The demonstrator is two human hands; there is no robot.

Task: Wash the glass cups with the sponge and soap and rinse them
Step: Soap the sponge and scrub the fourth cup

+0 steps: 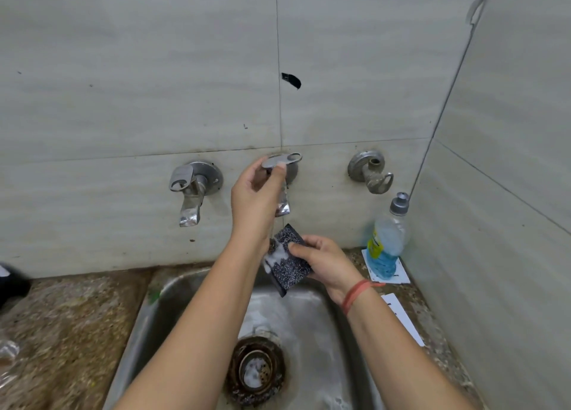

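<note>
Nearest, the round rusty drain strainer [255, 369] sits in the floor of the stainless steel sink [139, 317], with a dab of white foam on it and a wet film around it. No cup is in the basin. Both forearms cross above it, which leaves open room low in the bowl but little between the wrists.

Above the back of the basin, the right hand [324, 261] grips a dark speckled rectangular sponge [289, 273], thumb on its face and fingers curled behind it. The sponge tilts under the spout and has white suds on its upper part. What looks like a thin stream falls onto it.

Further back, the left hand [253, 193] pinches the flat metal lever [282, 160] of the middle wall tap between thumb and fingertips.

I judge the task to be at its start: the sponge is being wetted or lathered, and no glass has been scrubbed or rinsed. At the left edge of the speckled stone counter [68, 317] a blurred clear shape [7, 351] may be a glass, though I cannot tell.

The clear plastic soap bottle of blue liquid [387, 239] stands on white paper at the counter's back right corner, just beside the side wall, within the right hand's reach. A second steel tap [191, 190] hangs left of the hands, well apart from them. The tiled back wall closes off the space behind.
</note>
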